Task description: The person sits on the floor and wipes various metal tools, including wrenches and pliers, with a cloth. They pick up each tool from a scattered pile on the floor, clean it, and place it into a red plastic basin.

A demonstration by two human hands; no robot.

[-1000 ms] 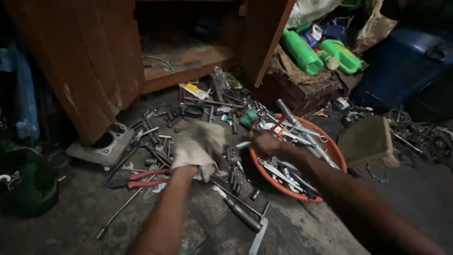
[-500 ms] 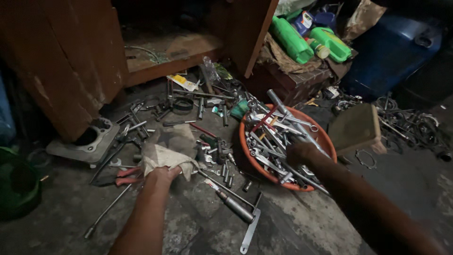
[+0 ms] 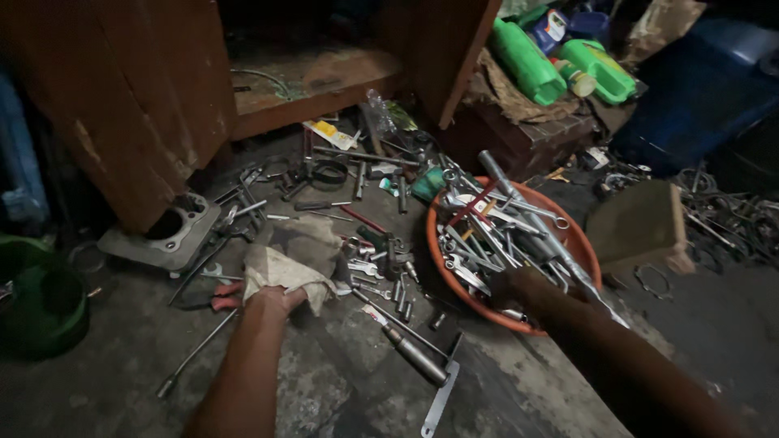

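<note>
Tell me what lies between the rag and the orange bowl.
In the head view, loose sockets and small wrenches litter the floor between the rag and the orange bowl.

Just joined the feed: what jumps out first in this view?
The orange bowl heaped with wrenches, right of centre, with the right hand reaching into it at its near rim. Left of it, the left hand grips a dirty rag on the concrete floor amid scattered tools. At top right, green bottles lie on a dark box.
</note>
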